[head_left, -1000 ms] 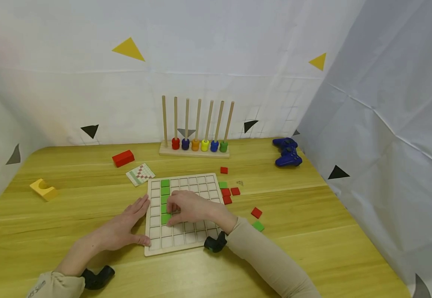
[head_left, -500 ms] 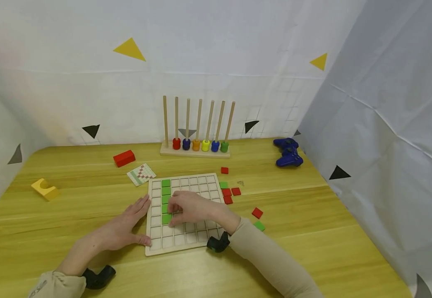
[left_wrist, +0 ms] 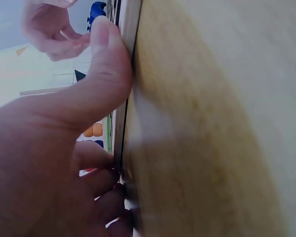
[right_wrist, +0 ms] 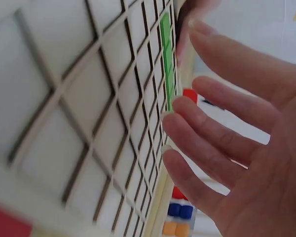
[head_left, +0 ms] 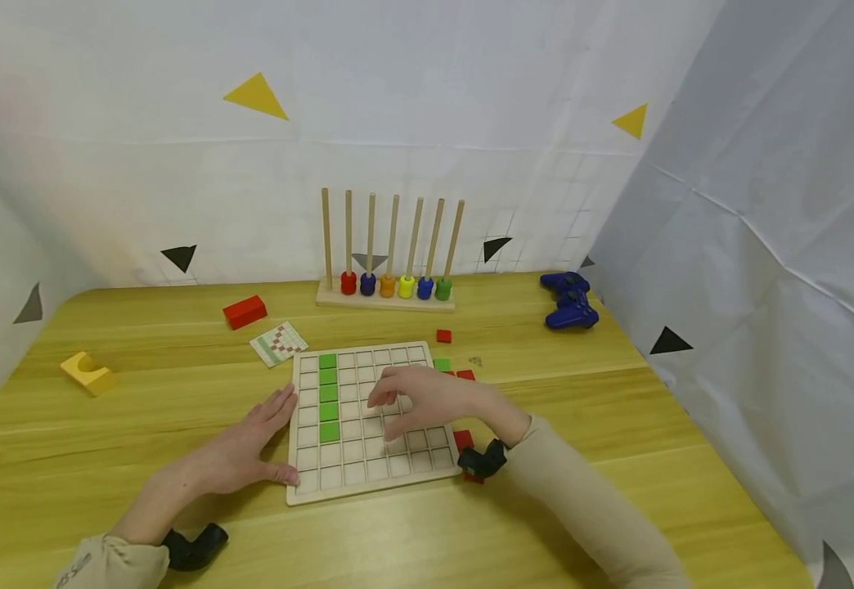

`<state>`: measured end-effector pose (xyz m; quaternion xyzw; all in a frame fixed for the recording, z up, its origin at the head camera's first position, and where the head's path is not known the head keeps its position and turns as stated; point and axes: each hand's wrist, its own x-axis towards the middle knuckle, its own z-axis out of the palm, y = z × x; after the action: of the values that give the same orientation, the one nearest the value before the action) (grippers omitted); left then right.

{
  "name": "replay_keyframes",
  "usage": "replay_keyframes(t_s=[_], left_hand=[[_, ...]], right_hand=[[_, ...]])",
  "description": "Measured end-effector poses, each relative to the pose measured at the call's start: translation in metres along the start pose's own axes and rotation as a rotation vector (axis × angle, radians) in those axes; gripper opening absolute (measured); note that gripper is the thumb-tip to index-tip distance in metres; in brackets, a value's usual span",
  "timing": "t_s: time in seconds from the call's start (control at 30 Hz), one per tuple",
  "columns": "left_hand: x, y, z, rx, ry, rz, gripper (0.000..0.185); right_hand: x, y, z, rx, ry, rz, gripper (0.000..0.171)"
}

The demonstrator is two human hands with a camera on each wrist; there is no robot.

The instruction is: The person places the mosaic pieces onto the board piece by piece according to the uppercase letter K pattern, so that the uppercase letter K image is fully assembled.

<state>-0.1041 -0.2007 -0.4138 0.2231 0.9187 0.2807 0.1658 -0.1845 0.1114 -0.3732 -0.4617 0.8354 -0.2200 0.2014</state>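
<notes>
In the head view a wooden grid board (head_left: 353, 474) lies flat, with several green square tiles (head_left: 329, 411) in a column near its left side. My left hand (head_left: 235, 456) rests against the board's left edge. Its thumb touches the rim near the front corner, and the left wrist view shows the thumb on the board's edge (left_wrist: 131, 34). Over the middle of the board hovers my right hand (head_left: 430, 401), its fingers apart and slightly bent. Nothing is between those fingers in the right wrist view, where the green tiles (right_wrist: 168, 64) show beyond the fingertips.
Loose red tiles (head_left: 464, 440) and a green tile (head_left: 442, 364) lie right of the board, some hidden by the right arm. Behind stand a pattern card (head_left: 278, 344), red block (head_left: 244, 312), bead stacker (head_left: 385, 301) and blue game controller (head_left: 570, 303). A yellow block (head_left: 87, 375) sits left.
My right hand has lifted off the green tile column and moved right, its fingers spreading. All the green tiles in the column now show. The left hand has stayed in place.
</notes>
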Motion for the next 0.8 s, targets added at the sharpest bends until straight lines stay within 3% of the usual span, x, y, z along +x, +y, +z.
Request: replay_keyframes(t_s=[0.27, 0.43, 0.8], left_hand=[[0.000, 0.000, 0.001, -0.005, 0.005, 0.007, 0.114], [0.000, 0.000, 0.000, -0.009, 0.004, 0.001, 0.114], [-0.001, 0.000, 0.000, -0.018, 0.007, 0.015, 0.113]], right_hand=[[-0.034, 0.022, -0.014, 0.104, 0.011, 0.062, 0.045], [-0.059, 0.043, -0.020, 0.147, 0.041, 0.011, 0.043], [-0.113, 0.073, -0.032, 0.156, 0.027, 0.073, 0.040]])
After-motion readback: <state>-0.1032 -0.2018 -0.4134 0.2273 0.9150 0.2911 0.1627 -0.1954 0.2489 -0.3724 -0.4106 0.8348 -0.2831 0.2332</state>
